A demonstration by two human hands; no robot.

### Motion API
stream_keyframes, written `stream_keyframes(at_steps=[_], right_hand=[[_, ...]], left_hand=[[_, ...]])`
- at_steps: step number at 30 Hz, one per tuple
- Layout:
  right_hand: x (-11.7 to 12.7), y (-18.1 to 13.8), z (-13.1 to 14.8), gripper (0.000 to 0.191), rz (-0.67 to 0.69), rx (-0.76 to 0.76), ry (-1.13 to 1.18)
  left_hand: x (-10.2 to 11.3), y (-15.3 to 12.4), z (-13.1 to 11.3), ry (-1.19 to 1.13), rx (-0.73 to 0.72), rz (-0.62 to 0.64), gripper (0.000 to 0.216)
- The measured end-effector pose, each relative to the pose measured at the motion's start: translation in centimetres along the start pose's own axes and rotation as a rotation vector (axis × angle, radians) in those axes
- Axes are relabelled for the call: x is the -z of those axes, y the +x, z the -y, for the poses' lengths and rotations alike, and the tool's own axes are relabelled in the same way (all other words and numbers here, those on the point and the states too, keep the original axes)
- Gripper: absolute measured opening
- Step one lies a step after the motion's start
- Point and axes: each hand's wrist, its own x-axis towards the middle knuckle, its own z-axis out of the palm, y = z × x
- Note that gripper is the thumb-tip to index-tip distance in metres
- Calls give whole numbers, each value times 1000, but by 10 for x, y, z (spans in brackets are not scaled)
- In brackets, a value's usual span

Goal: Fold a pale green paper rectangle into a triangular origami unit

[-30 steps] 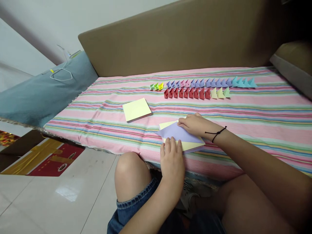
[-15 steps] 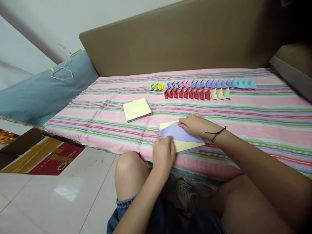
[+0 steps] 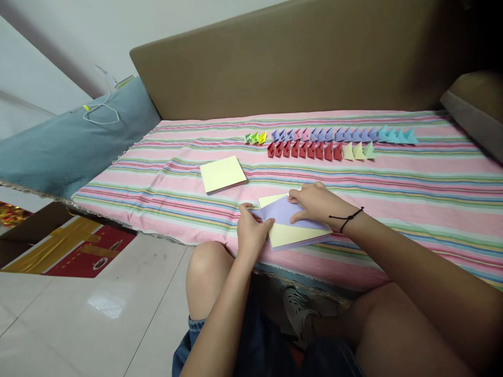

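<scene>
A purple sheet of paper (image 3: 281,210), folded into a triangle, lies over a stack of pale yellow and purple paper (image 3: 288,238) on the striped cloth. The sheet's left corner is between the thumb and fingers of my left hand (image 3: 253,230), the thumb lying near its lower edge. At the sheet's upper edge, my right hand (image 3: 316,205) grips the paper, its thumb resting on the purple surface. A black cord bracelet (image 3: 348,217) circles my right wrist.
Another pale yellow paper stack (image 3: 223,174) lies to the left. Behind it stand rows of small folded paper pieces, among them red ones (image 3: 304,150) and blue ones (image 3: 398,135). A brown backrest (image 3: 275,68) rises at the rear. A red box (image 3: 90,251) sits on the floor.
My left hand has moved left along the purple sheet to its left corner, its fingers spreading around it. My right thumb has come down onto the paper.
</scene>
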Motion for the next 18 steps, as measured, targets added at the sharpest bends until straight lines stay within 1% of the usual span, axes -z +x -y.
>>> stream_keyframes(at_steps=[4, 8, 13, 18], right_hand=[[1, 0, 5, 47, -6, -6, -32], [3, -1, 8, 45, 4, -10, -64], [4, -2, 9, 44, 20, -8, -81], [6, -3, 11, 45, 32, -8, -84]], left_hand=[[6, 8, -2, 12, 15, 35, 41], [15, 23, 2, -2, 56, 150, 23], [26, 36, 4, -89, 126, 331, 19], [37, 44, 2, -146, 205, 419, 16]])
